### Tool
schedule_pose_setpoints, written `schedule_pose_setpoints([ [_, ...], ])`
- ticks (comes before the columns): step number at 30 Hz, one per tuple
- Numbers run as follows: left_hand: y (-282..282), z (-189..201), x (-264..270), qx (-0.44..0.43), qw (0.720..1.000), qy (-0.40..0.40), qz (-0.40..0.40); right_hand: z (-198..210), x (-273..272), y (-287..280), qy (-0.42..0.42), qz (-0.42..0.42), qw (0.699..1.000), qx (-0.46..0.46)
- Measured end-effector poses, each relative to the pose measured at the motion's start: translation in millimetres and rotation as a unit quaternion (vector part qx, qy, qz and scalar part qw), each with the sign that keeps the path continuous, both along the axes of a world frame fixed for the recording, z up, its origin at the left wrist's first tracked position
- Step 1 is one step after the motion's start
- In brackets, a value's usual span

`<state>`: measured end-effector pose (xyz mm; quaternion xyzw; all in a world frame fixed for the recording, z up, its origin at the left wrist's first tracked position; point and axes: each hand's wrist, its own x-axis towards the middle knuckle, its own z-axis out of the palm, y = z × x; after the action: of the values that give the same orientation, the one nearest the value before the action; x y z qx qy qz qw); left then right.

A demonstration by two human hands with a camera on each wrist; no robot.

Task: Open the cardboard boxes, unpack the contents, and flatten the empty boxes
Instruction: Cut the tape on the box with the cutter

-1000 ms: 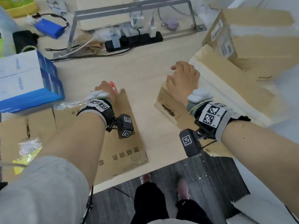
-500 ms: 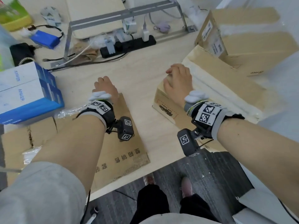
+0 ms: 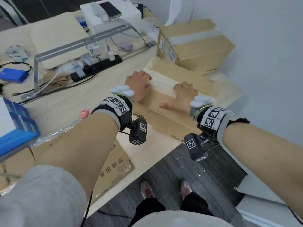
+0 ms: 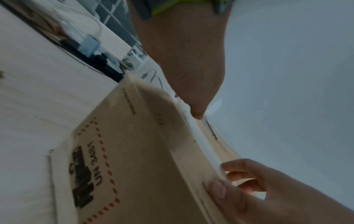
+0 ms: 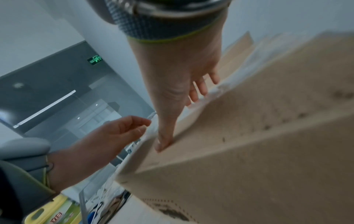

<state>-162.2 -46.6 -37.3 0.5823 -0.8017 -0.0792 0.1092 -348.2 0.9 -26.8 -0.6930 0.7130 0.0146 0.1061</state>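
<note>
Leaving the flattened cardboard (image 3: 118, 159), the left grip (image 3: 139, 84) has crossed to the left end of the cardboard box (image 3: 165, 122) on the table (image 3: 73, 104), fingers curled at its tape (image 3: 162, 84), pinching or not I cannot tell, while the right grip (image 3: 183, 95) lies flat-fingered on top.

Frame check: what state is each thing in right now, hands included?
Near cardboard box: closed, top seam taped.
Back cardboard box: closed, taped.
Flattened cardboard: lying flat on the table.
Left hand: fingers curled at the near box's end; grip unclear.
Right hand: resting on the near box's top, fingers on the tape.
Power strip: plugs inserted.
</note>
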Motion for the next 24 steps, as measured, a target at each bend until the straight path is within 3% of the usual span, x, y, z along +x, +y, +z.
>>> schedule_pose_setpoints([
  [4,-4,-9,-18,0.031,0.998,-0.035,-0.048,3,-14,-2,0.032,0.040,0.995,0.087],
  [10,-5,-16,-14,0.062,0.992,-0.085,-0.068,6,-3,-5,0.037,0.036,0.994,0.097],
  [16,1,-20,-22,0.028,0.997,-0.067,0.040,21,-5,-10,0.016,0.039,0.996,0.084],
  [21,-4,20,-19,0.009,0.993,-0.114,0.009,42,-11,-13,0.032,0.078,0.992,0.091],
  [24,-2,29,-27,-0.047,0.991,-0.097,0.075,54,-15,-9,0.010,0.099,0.993,0.066],
])
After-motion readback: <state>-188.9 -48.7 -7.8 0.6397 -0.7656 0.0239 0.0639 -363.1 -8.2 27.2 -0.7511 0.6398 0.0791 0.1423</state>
